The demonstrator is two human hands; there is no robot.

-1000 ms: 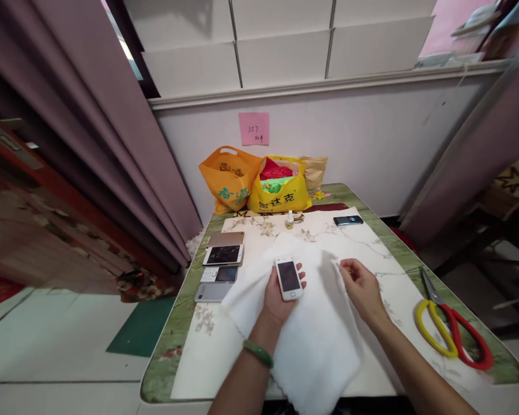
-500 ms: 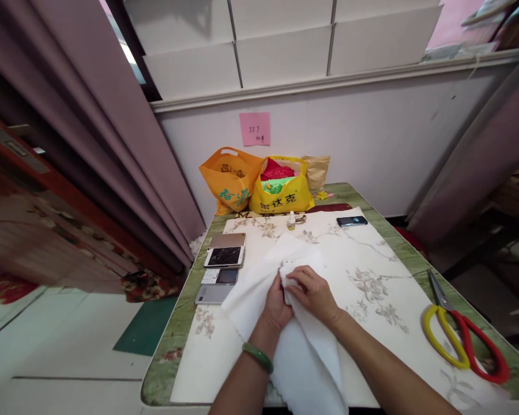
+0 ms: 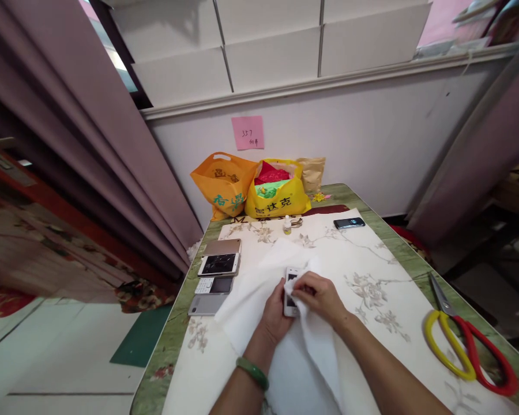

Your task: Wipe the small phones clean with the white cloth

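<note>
A small white phone [image 3: 291, 309] with a dark screen lies in my left hand [image 3: 275, 316], whose fingers are wrapped round its left edge. My right hand [image 3: 322, 295] pinches a fold of a white cloth [image 3: 297, 363] against the phone's screen. The cloth spreads under both hands and hangs toward the table's near edge; part of the screen is hidden by it. Left of the cloth are a gold phone [image 3: 222, 247], a white phone with a cracked-looking screen [image 3: 219, 264], a white keypad phone [image 3: 214, 285] and a grey phone [image 3: 207, 305].
Large scissors [image 3: 456, 328] with yellow and red handles lie at the right. A dark phone [image 3: 349, 223] and a small bottle [image 3: 287, 225] are farther back. An orange bag [image 3: 225, 184], a yellow bag [image 3: 279, 199] and a brown pouch [image 3: 312, 173] stand at the far edge.
The cloth fold has come off much of the held phone, so its screen and lower end now show. The view has shifted slightly.
</note>
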